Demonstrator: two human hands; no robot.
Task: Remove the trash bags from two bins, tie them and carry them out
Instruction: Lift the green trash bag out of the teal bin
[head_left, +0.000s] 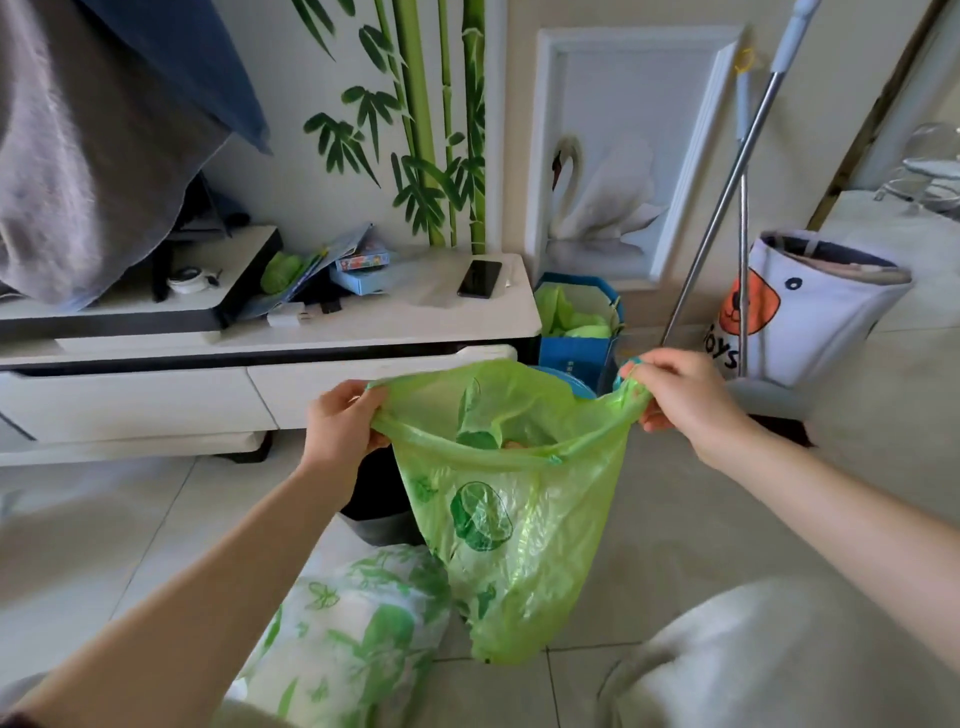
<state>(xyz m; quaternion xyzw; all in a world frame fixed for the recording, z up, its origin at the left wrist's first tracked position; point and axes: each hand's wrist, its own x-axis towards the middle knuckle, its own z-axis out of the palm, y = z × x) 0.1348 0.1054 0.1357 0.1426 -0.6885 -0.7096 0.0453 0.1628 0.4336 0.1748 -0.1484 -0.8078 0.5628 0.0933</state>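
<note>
Nearest the viewer, a white bag (353, 639) printed with green leaves lies on the floor, just in front of the dark bin (379, 499) and low to the left of the green bag. The green bag (514, 525) hangs free in the air in front of that bin, its mouth stretched wide. The left hand (340, 431) has its fingers curled tight on the left rim, and the right hand (680, 400) pinches the bunched right rim, fingers clamped on the plastic.

The step looks like tying. To do it well, bring both rims together over the middle, gather the slack so no rubbish shows, and cross the two ends before knotting; keep the bag off the floor so its thin bottom does not snag.

Counted: two bags out, one white, one green. One dark bin shows, with a blue rim (571, 382) behind the green bag that may be the second. Beyond the bin stands the white surface (405, 317) carrying one phone (479, 279).
</note>
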